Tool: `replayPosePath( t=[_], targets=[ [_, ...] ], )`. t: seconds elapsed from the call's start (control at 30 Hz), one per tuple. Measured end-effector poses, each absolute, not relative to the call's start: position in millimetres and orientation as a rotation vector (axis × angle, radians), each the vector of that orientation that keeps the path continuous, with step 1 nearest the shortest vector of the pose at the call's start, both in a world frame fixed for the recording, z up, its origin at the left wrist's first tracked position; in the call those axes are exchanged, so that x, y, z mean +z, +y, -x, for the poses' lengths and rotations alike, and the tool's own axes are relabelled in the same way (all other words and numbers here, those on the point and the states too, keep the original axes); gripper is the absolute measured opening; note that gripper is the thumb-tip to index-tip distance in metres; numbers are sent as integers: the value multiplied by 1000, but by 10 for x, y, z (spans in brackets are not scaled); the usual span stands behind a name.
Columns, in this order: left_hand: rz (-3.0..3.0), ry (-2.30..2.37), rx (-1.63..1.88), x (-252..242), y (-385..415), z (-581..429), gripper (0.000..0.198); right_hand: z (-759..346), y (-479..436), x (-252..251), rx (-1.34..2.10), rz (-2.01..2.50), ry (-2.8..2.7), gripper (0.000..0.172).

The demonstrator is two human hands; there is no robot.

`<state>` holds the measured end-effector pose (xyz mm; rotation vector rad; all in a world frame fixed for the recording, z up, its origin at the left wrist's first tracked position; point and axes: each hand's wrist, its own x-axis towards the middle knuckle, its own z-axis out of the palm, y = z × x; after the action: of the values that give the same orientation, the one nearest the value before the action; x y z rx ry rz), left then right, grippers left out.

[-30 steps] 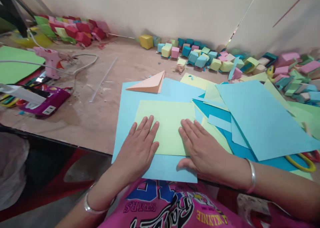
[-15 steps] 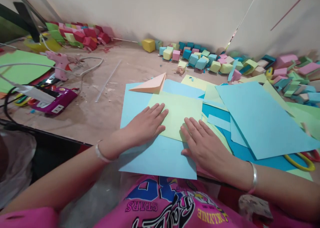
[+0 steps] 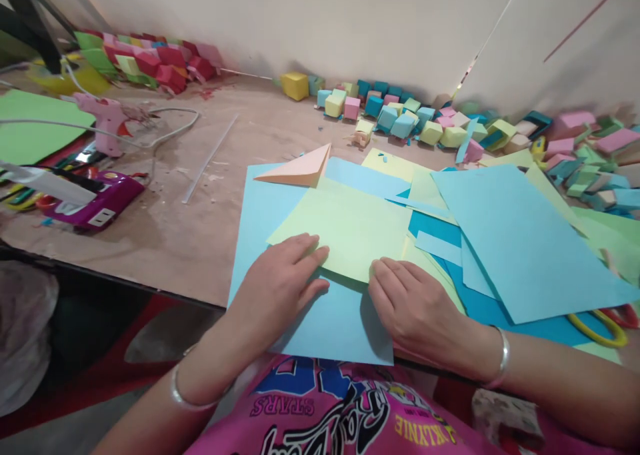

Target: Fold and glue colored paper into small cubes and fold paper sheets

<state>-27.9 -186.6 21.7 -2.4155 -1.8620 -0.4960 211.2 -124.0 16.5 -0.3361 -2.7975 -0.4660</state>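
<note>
A pale yellow-green sheet of paper (image 3: 360,225) lies over a larger light blue sheet (image 3: 340,322) in front of me. My left hand (image 3: 283,278) rests across its near left edge, fingers stretched on the paper and thumb apart on the blue side. At the near right corner, my right hand (image 3: 407,298) has its fingers curled in and pressed together on the sheet's edge; the thumb is hidden. Just behind the sheet sits a folded peach paper piece (image 3: 300,166), pointed toward the left.
Blue sheets (image 3: 530,242) and yellow-handled scissors (image 3: 600,328) lie to the right. Folded paper cubes (image 3: 395,118) line the wall. On the left are a pink glue gun (image 3: 107,122), a purple power strip (image 3: 100,202) and a clear glue stick (image 3: 210,158).
Both hands have moved toward me. The yellow-green sheet now spreads wider and further left. My right fingers have gone from flat to curled at its near edge.
</note>
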Motion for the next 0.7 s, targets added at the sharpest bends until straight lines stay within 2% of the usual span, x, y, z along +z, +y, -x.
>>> replayPosePath(
  t=[0.1,0.17,0.27,0.53,0.7],
  targets=[
    [2266,-1877,-634,59,-1961,255,18,-2105,-1256,201,-379,251,-2748,20],
    [2218,-1873,-677,4,-2003,310,19,-2090,-1270,215,-278,232,-2767,17],
    [2207,-1855,-714,-24,-2088,416,20,-2061,-1272,208,-92,221,-2802,21],
    [2219,-1916,-793,-42,-2285,524,22,-2101,-1204,102,212,370,-2734,12],
    [2233,-1968,-775,-11,-2299,511,23,-2108,-1191,96,274,418,-2775,11]
  ],
)
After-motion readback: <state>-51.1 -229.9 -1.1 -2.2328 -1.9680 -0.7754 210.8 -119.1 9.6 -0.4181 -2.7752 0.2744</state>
